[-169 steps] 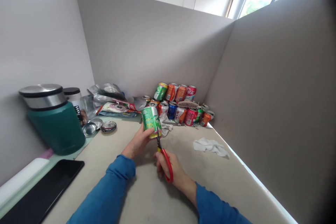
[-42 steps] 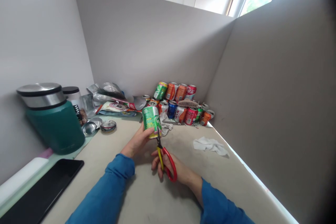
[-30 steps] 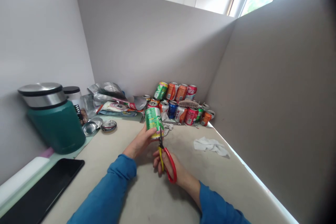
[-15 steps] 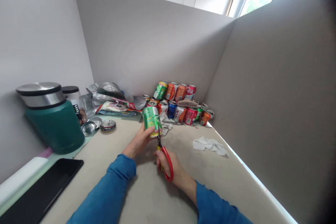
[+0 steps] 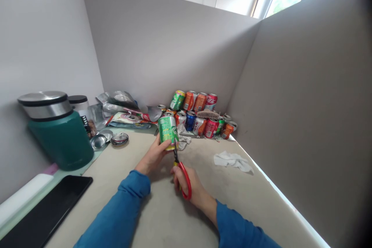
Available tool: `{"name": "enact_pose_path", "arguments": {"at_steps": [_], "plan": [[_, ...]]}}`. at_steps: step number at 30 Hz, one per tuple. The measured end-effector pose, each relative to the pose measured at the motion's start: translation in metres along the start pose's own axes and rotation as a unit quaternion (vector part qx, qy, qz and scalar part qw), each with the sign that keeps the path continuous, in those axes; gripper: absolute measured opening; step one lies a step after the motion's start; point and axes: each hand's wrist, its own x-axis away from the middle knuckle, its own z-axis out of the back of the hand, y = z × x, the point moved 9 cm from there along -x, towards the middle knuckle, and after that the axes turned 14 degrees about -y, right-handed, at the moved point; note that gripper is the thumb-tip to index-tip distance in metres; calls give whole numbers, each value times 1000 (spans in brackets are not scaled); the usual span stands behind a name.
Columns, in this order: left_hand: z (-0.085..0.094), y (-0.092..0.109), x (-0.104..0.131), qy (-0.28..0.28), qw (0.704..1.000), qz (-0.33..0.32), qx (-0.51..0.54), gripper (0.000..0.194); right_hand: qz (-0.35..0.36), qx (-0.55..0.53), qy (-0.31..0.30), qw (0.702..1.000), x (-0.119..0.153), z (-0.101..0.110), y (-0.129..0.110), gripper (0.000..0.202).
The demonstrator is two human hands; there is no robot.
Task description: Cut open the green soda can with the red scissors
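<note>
My left hand [image 5: 155,154] is wrapped round a green drink can [image 5: 166,131] with a yellow lower edge, held slightly tilted above the table. In my right hand [image 5: 187,181] are scissors [image 5: 185,186] with red handles, the fingers closed round them. The dark blades point upward and lie against the lower right side of the can. Whether a blade has gone into the metal cannot be made out. Behind the can, a crumpled white tissue [image 5: 184,142] lies on the table.
Several drink cans [image 5: 200,126] stand stacked at the back. Cut can ends [image 5: 119,138] and silvery packets [image 5: 119,100] lie at the left, near a green flask [image 5: 62,139]. A black tablet-like slab [image 5: 49,209] rests front left. Another tissue [image 5: 232,161] lies at the right.
The can has turned slightly in my left hand and shifted up a little. Both hands stay nearly in place, with the scissors still against the can.
</note>
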Motion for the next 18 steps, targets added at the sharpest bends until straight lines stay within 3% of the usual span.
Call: {"name": "enact_pose_path", "arguments": {"at_steps": [6,10,18], "plan": [[0,-13,1,13,998,55,13,42,-20,-7,20,1000,0,2,1,55],[-3,-18,1,6,996,80,27,38,-23,-6,24,999,0,1,3,56],[-2,-3,0,-7,1000,1,30,41,-10,1,23,1000,1,0,3,54]]}}
